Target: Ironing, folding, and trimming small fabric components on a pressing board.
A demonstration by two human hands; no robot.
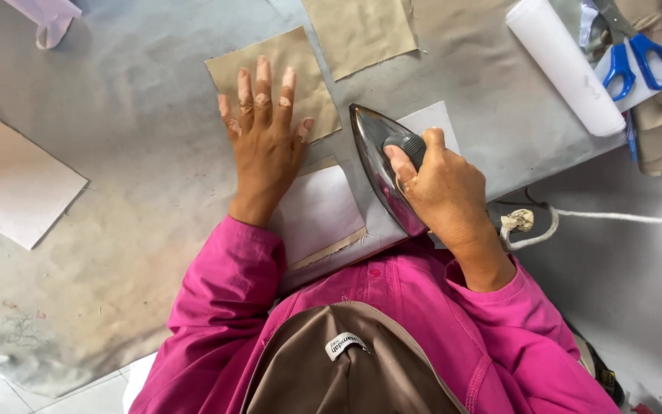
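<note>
An iron (381, 165) with a polished metal body is gripped by the right hand (442, 192), whose fingers are wrapped firmly around the dark handle, the thumb laid along its top. It stands near the middle of the grey padded pressing surface (116, 253), on a white piece of fabric (430, 126) that shows beyond its far right side. The left hand (266, 134) is laid flat, fingers spread and holding nothing, on a tan fabric square (277, 77) just left of the iron, with its wrist over a white-faced piece (319, 211) edged in tan. The pressing is judged best done with the iron kept level, so that the whole soleplate bears evenly, and with the flat hand kept apart from the hot metal while the cloth is held smooth. The iron's long axis runs from far left to near right; its pointed tip is aimed at the far left, towards a second tan square (362, 31), and its heel lies near the body, where a white cord (614, 217) leads off to the right. A white roll (565, 65) and blue-handled scissors (637, 54) lie at the far right, well apart from both hands.
</note>
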